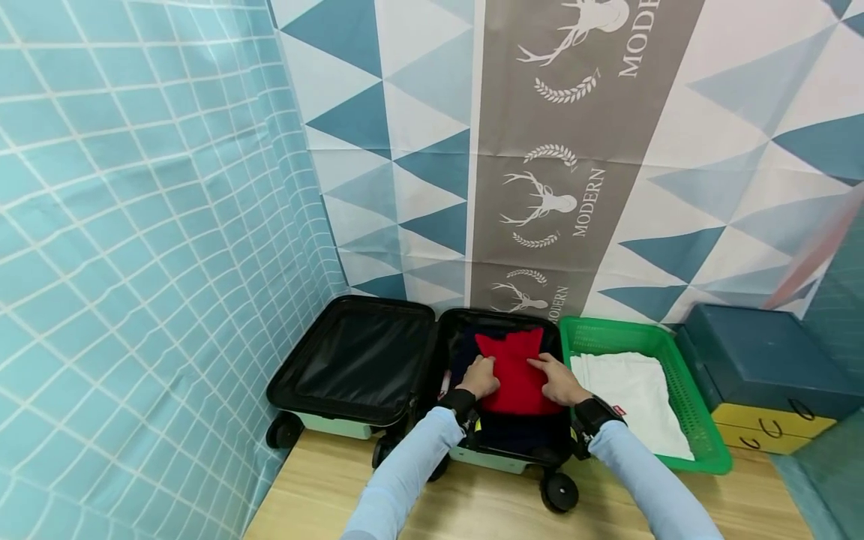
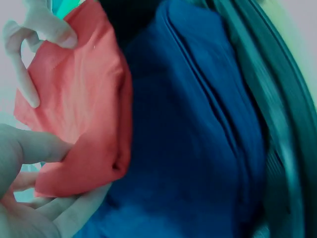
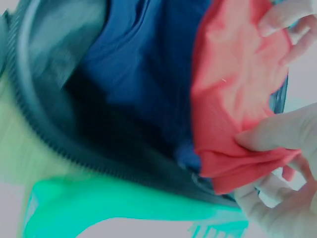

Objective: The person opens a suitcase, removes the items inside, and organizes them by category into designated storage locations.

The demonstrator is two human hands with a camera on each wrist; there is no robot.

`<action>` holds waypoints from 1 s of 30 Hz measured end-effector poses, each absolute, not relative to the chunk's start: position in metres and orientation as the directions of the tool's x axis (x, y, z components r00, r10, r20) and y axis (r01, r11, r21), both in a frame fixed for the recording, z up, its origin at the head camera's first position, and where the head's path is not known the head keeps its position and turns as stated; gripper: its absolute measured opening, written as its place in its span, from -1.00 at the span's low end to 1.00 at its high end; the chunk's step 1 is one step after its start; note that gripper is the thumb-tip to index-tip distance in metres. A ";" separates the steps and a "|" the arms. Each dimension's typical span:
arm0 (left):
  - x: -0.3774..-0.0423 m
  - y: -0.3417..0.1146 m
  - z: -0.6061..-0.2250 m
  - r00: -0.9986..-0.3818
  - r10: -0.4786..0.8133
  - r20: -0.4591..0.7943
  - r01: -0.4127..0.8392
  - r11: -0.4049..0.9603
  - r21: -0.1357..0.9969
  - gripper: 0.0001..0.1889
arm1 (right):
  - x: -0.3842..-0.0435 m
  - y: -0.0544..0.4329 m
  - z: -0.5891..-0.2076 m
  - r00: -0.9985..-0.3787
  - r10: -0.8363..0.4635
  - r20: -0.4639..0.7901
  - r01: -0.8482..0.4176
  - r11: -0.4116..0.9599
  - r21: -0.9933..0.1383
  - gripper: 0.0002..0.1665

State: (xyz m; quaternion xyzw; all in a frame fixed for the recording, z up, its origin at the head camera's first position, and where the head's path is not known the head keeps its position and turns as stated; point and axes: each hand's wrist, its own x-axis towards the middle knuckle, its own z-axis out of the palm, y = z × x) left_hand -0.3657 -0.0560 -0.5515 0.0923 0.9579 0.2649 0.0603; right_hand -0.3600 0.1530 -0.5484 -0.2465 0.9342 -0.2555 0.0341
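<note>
A folded red garment point(image 1: 518, 382) is held between both hands over the right half of an open black-lined suitcase point(image 1: 499, 316). My left hand point(image 1: 479, 377) pinches its left side, thumb on top and fingers underneath, as the left wrist view shows. On the opposite side my right hand point(image 1: 562, 382) grips the cloth the same way, thumb over it and fingers below. Beneath the red cloth, folded dark blue fabric point(image 2: 188, 148) lies in the suitcase half; in the right wrist view the blue fabric point(image 3: 148, 74) extends beside the zipped edge.
The suitcase's other half point(image 1: 358, 360) lies open on the left. To the right, a green plastic basket point(image 1: 709, 442) contains folded white cloth point(image 1: 634, 397). Beyond it stands a dark blue box point(image 1: 763, 360) with yellow drawers point(image 1: 776, 424). Suitcase wheels point(image 1: 559, 492) stick out toward the front.
</note>
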 end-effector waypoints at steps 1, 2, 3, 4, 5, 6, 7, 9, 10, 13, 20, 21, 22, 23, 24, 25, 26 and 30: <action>-0.365 -0.053 -0.549 -0.977 0.207 -0.049 0.151 0.837 0.526 -0.43 | -0.359 0.155 -0.548 -0.881 -0.466 0.079 -0.443 0.756 -0.482 -0.19; -0.365 -0.050 -0.547 -0.978 0.205 -0.041 0.153 0.835 0.529 -0.42 | -0.359 0.158 -0.548 -0.888 -0.450 0.096 -0.439 0.764 -0.473 -0.18; -0.364 -0.047 -0.546 -0.979 0.204 -0.026 0.158 0.828 0.538 -0.41 | -0.358 0.161 -0.548 -0.893 -0.435 0.113 -0.434 0.768 -0.470 -0.18; -0.363 -0.043 -0.544 -0.980 0.201 -0.014 0.161 0.822 0.546 -0.40 | -0.358 0.163 -0.549 -0.898 -0.419 0.135 -0.431 0.773 -0.465 -0.18; -0.362 -0.040 -0.543 -0.979 0.202 -0.004 0.165 0.814 0.557 -0.38 | -0.357 0.166 -0.550 -0.901 -0.405 0.157 -0.429 0.777 -0.460 -0.19; -0.361 -0.036 -0.543 -0.979 0.204 0.008 0.173 0.808 0.563 -0.37 | -0.357 0.168 -0.551 -0.904 -0.389 0.178 -0.426 0.782 -0.455 -0.20; -0.360 -0.032 -0.543 -0.978 0.207 0.018 0.180 0.800 0.572 -0.35 | -0.357 0.170 -0.552 -0.907 -0.374 0.194 -0.422 0.787 -0.450 -0.21; -0.358 -0.023 -0.545 -0.977 0.212 0.022 0.184 0.786 0.590 -0.29 | -0.356 0.174 -0.555 -0.913 -0.344 0.218 -0.407 0.800 -0.440 -0.24; -0.357 -0.018 -0.546 -0.976 0.216 0.023 0.186 0.776 0.603 -0.25 | -0.355 0.176 -0.556 -0.918 -0.328 0.222 -0.394 0.810 -0.435 -0.26; -0.355 -0.004 -0.548 -0.974 0.226 0.025 0.188 0.739 0.647 -0.15 | -0.352 0.181 -0.558 -0.940 -0.261 0.219 -0.333 0.842 -0.425 -0.30; -0.349 0.022 -0.553 -0.971 0.227 0.070 0.208 0.672 0.711 -0.20 | -0.348 0.198 -0.565 -0.946 -0.105 0.305 -0.222 0.898 -0.380 -0.32; -0.347 0.025 -0.553 -0.971 0.228 0.075 0.212 0.667 0.714 -0.24 | -0.347 0.202 -0.566 -0.945 -0.096 0.313 -0.214 0.905 -0.369 -0.33; -0.346 0.028 -0.554 -0.970 0.229 0.079 0.216 0.668 0.712 -0.28 | -0.346 0.205 -0.567 -0.945 -0.090 0.315 -0.206 0.910 -0.359 -0.33; -0.344 0.031 -0.554 -0.970 0.230 0.080 0.217 0.667 0.713 -0.32 | -0.345 0.209 -0.569 -0.947 -0.087 0.310 -0.199 0.916 -0.349 -0.34; -0.342 0.035 -0.553 -0.971 0.226 0.077 0.212 0.667 0.715 -0.36 | -0.345 0.212 -0.570 -0.951 -0.084 0.299 -0.190 0.920 -0.344 -0.34; -0.339 0.039 -0.553 -0.972 0.222 0.077 0.210 0.668 0.714 -0.40 | -0.344 0.216 -0.571 -0.955 -0.081 0.284 -0.179 0.923 -0.340 -0.34; -0.337 0.043 -0.553 -0.973 0.219 0.077 0.207 0.669 0.714 -0.44 | -0.343 0.219 -0.573 -0.961 -0.077 0.267 -0.168 0.927 -0.335 -0.34; -0.326 0.061 -0.556 -0.974 0.208 0.086 0.208 0.685 0.698 -0.50 | -0.340 0.231 -0.576 -0.979 -0.052 0.198 -0.116 0.937 -0.328 -0.31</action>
